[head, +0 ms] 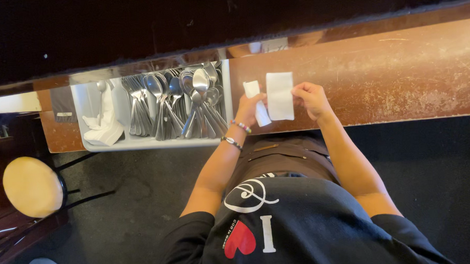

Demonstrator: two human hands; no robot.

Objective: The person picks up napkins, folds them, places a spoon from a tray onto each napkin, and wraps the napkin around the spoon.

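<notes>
Both hands are kept busy beside the cutlery tray (88, 108): a rolled napkin (257, 102) is gripped by the left hand (251, 108), a flat white napkin (280, 95) pinched by the right hand (311, 99).

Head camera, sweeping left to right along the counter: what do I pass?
Round stool → white crumpled napkins in the grey tray → spoons → left hand → flat white napkin → right hand.
</notes>
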